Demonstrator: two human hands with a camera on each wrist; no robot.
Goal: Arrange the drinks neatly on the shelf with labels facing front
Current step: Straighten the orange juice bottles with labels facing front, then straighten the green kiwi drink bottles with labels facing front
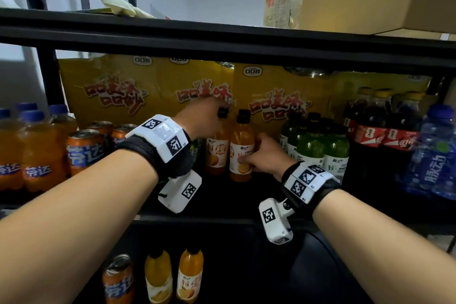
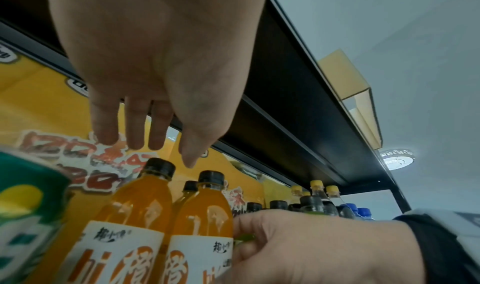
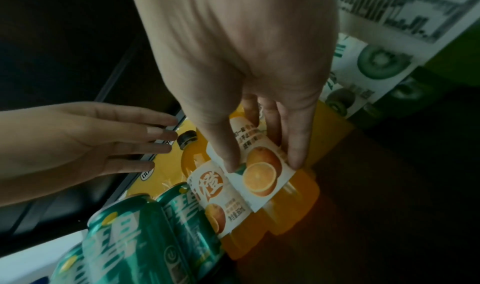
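My right hand (image 1: 265, 155) grips the front orange juice bottle (image 1: 241, 148) round its label, thumb on the paper face and fingers curled behind; I judge this is to twist the label square to the front. The bottle stands upright on the middle shelf (image 1: 222, 197), touching a second orange juice bottle (image 1: 218, 153) on its left. My left hand (image 1: 202, 118) hovers just above that second bottle's black cap (image 1: 222, 112), fingers straight and relaxed, holding nothing; in the left wrist view the fingertips (image 2: 135, 142) sit clear of the cap, probably ready to steady it. Both bottles are smooth clear plastic, waisted at the neck, with glossy white paper labels printed with orange slices. Outward: green kiwi drink bottles (image 1: 320, 145) stand close on the right, then dark cola bottles (image 1: 377, 126) with yellow caps and a blue water bottle (image 1: 434, 150). Green cans (image 3: 155, 226) stand just left of the juice, then orange soda cans (image 1: 85, 153) with ring-pull tops. Yellow cartons (image 1: 271, 96) line the back. Below, a can and two juice bottles (image 1: 172, 276) wait.
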